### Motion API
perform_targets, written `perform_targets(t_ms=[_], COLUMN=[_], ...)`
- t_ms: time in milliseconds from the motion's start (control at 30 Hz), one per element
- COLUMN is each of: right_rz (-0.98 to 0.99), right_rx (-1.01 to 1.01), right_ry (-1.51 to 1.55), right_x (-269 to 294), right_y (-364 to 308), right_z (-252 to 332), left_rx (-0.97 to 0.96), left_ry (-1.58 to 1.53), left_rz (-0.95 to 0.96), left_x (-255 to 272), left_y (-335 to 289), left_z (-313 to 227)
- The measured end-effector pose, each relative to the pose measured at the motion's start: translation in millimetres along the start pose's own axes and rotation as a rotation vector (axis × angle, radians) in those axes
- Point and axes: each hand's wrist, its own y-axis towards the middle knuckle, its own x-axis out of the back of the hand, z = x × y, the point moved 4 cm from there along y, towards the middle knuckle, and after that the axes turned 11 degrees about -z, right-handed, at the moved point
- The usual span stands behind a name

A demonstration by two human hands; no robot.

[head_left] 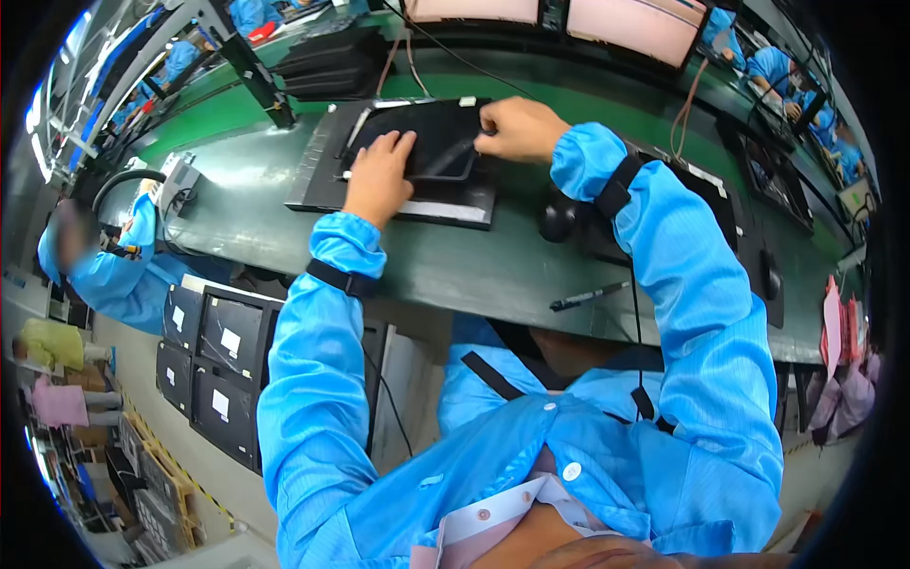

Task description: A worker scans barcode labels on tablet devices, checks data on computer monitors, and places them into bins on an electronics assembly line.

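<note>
Hands apart, a worker spreads the left hand (379, 177) on a dark panel (427, 123) atop a black board (318, 185), between the desk's (455, 270) near and far edges; the right curls at the panel's right edge, grip unclear. Work appears underway, unfinished.

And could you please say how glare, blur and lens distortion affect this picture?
In the head view, fisheye distortion bows the near edge of the green bench; pale glare lies left of the black panel; the upper-right screen looks washed out; the far-left co-worker's head is blurred; left hand and right hand look fairly sharp.
</note>
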Motion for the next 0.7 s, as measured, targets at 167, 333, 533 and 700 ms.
perform_targets(t_ms=[167, 333, 533, 700], right_rz=[-0.282, -0.086, -0.127, -0.526], right_rx=[0.162, 0.276, 0.150, -0.368], right_ry=[0.016, -0.002, -0.150, 0.427], right_x=[44.7, 69.7, 26.3, 33.4], right_y=[-45.5, -197.3, -282.6, -299.5], right_z=[23.2, 22.1, 1.8, -12.2], left_rx=[0.021, 0.643, 1.415, 1.413], left_ry=[-0.135, -0.905, -1.967, -2.001], left_rz=[-0.289, -0.439, -0.328, -0.188], left_x=[46.8, 113.2, 76.3, 52.2], left_y=[-13.5, -104.7, -213.9, -222.2], left_z=[-4.6, -34.7, -95.4, -153.1])
